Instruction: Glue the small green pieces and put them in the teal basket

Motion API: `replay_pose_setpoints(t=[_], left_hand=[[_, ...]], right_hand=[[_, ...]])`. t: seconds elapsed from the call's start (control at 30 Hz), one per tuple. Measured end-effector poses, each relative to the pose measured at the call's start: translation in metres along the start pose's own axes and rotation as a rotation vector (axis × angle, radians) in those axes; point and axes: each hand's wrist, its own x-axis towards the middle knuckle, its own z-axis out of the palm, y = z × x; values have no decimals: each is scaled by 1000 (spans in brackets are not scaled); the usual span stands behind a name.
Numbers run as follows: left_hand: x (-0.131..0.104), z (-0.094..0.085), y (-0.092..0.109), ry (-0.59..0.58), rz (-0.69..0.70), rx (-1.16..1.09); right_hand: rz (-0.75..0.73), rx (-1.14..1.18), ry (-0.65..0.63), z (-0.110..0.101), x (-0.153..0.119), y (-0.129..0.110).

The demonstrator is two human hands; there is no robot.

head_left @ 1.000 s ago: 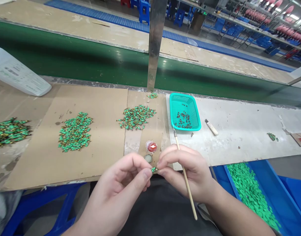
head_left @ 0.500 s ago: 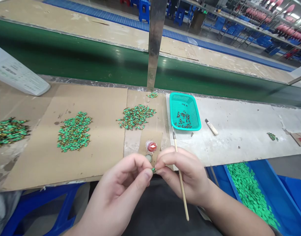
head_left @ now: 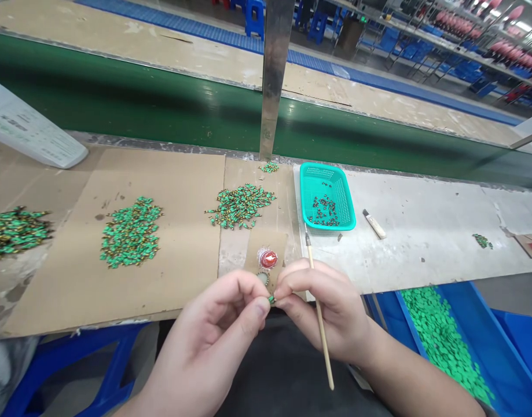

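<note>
Between the fingertips of both hands is a tiny green piece (head_left: 271, 299), mostly covered by the fingers. My left hand (head_left: 224, 333) is closed, thumb and forefinger pinching its left side. My right hand (head_left: 324, 304) is closed too, its fingertips meeting the piece from the right. A thin wooden paintbrush (head_left: 324, 341) is also held in my right hand, its bristles pointing up toward the basket. Just beyond the fingertips lie a small round item with a beaded dark rim (head_left: 263, 278) and a round container with glossy red contents (head_left: 268, 259).
Several piles of small green and gold pieces (head_left: 131, 233) lie on cardboard (head_left: 183, 278) to the left. A turquoise basket (head_left: 352, 217) holds small dark pieces. Right of it lies a small white tube-like item (head_left: 374, 225). Below, a blue bin (head_left: 500, 347) holds green discs. A metal post (head_left: 272, 87) rises behind.
</note>
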Motion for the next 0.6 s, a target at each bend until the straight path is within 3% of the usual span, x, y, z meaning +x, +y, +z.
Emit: replay_pose_setpoints(t=[0.6], left_hand=[[1,2,-1,-4,25,-22]], right_hand=[[4,9,0,1,-2,0]])
